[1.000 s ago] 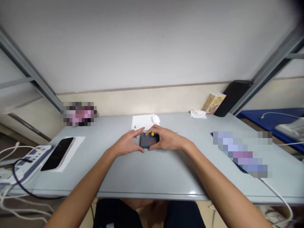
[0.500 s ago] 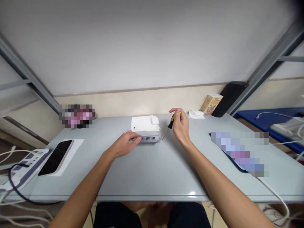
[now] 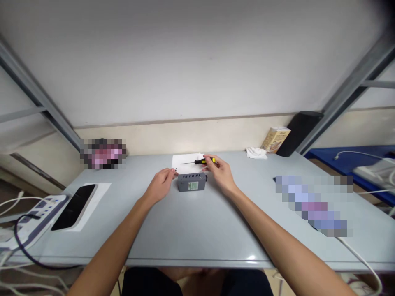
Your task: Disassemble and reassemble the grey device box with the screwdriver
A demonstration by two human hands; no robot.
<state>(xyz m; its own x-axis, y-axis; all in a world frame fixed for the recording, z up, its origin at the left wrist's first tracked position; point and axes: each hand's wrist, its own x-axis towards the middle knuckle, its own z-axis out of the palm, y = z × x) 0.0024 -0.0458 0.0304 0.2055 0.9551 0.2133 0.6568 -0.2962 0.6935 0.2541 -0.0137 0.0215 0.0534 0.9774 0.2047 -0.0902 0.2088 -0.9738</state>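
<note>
A grey metal box (image 3: pixel 183 186) with vent slots along its top and a green-and-white label on its front stands on the desk. My left hand (image 3: pixel 160 184) has its fingers pressed together at the box's left end. In my right hand (image 3: pixel 222 174) is a screwdriver (image 3: pixel 200 161) with a black and yellow handle, its thin shaft pointing left above the white paper (image 3: pixel 182 158). My right fingers are close to the box's right end. Several tiny dark pieces (image 3: pixel 176 169), perhaps screws, lie on the paper's near left corner.
On the left are a dark phone (image 3: pixel 74 207) on white paper and a power strip (image 3: pixel 33 220) with cables. A crumpled tissue (image 3: pixel 256 153), a yellow carton (image 3: pixel 275 139) and a black cylinder (image 3: pixel 299 133) stand at the back right. A blurred-out device (image 3: pixel 311 203) lies right.
The box has been turned so its labelled side faces me. My right hand has moved left, and the screwdriver has swung from pointing down to lying nearly level.
</note>
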